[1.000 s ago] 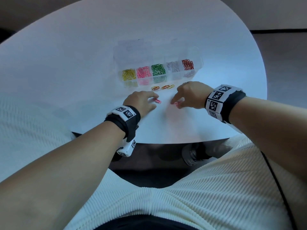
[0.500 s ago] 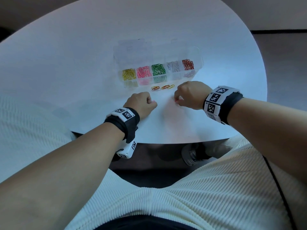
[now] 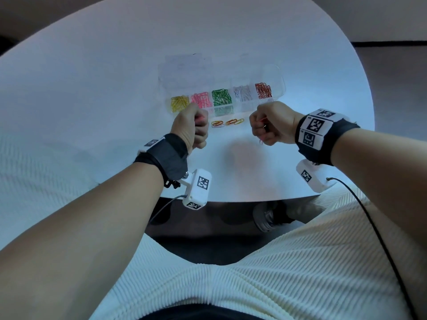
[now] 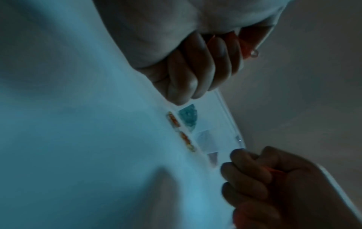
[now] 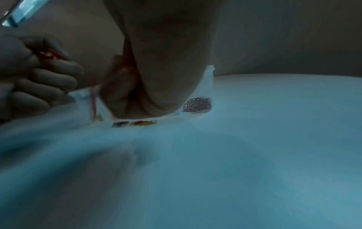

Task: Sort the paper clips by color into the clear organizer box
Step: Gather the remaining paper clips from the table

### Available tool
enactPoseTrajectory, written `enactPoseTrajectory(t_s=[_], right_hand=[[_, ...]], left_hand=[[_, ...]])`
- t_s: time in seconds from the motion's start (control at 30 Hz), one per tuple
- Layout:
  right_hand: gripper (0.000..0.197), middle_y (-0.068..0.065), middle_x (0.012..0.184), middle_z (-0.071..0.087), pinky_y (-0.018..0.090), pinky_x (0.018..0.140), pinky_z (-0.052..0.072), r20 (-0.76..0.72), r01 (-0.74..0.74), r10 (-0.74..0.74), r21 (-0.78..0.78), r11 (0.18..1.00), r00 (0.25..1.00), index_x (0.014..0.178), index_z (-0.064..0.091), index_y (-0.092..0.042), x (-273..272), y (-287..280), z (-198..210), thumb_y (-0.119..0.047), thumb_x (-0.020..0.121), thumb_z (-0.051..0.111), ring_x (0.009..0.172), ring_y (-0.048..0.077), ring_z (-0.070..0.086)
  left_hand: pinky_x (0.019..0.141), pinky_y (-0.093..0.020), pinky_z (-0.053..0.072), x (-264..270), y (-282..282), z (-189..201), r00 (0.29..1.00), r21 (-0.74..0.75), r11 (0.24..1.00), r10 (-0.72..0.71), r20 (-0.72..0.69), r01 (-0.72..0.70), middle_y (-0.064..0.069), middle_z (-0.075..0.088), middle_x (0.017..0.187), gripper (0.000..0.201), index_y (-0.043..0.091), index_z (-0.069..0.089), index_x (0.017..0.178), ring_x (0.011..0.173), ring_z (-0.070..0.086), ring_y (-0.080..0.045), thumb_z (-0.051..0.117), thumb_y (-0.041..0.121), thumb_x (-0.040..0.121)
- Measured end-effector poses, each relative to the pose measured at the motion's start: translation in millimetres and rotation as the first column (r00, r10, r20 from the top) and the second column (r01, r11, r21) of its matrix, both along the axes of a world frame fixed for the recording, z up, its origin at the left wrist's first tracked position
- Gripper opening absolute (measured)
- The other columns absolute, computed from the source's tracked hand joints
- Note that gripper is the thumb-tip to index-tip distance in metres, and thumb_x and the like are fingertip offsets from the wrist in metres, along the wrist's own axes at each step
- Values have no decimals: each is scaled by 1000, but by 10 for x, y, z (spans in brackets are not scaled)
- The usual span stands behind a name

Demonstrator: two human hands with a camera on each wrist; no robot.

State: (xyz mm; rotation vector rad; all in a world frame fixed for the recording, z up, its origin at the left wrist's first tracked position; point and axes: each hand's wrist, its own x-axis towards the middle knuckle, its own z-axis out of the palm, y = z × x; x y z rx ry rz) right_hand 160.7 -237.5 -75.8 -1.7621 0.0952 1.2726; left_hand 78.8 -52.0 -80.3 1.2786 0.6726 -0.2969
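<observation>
The clear organizer box (image 3: 276, 72) lies open on the white table, holding yellow (image 3: 178, 103), pink (image 3: 202, 100), green (image 3: 221, 97), white (image 3: 241, 92) and red clips (image 3: 263, 90) in separate compartments. My left hand (image 3: 198, 128) is a raised fist gripping pink clips, just in front of the pink compartment. My right hand (image 3: 265, 128) is also a fist around pink clips, one dangling below it (image 3: 261, 142), in front of the box's right end. A few orange clips (image 3: 227, 122) lie on the table between the hands. In the left wrist view, curled fingers (image 4: 192, 69) hide most of the clips.
The round table's near edge (image 3: 231, 200) runs just behind my wrists, with my lap in white ribbed cloth below it. The box's lid (image 3: 184, 68) lies flat behind the compartments. A shoe (image 3: 268, 215) shows under the table.
Both hands closed into fists around the pink clips that lay on the table, then lifted. The left hand moved forward to the pink compartment; the right rose and turned.
</observation>
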Motion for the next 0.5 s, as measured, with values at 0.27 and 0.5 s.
enactPoseTrajectory(t_s=[0.27, 0.5], right_hand=[[6, 2, 60, 28, 20, 42, 15, -216, 212, -157, 264, 941, 964, 56, 36, -14, -32, 184, 170, -17, 61, 37, 53, 16, 13], [44, 2, 54, 38, 21, 42, 21, -101, 288, -275, 151, 946, 956, 57, 41, -16, 39, 297, 190, -37, 95, 42, 44, 16, 25]], left_hand=[[40, -18, 8, 310, 75, 427, 970, -355, 929, 172, 173, -102, 6, 15, 41, 48, 22, 26, 53, 34, 8, -11, 47, 28, 96], [39, -21, 14, 329, 247, 415, 957, -483, 866, 238, 168, -130, 5, 25, 45, 42, 16, 39, 57, 35, 15, -8, 47, 29, 96]])
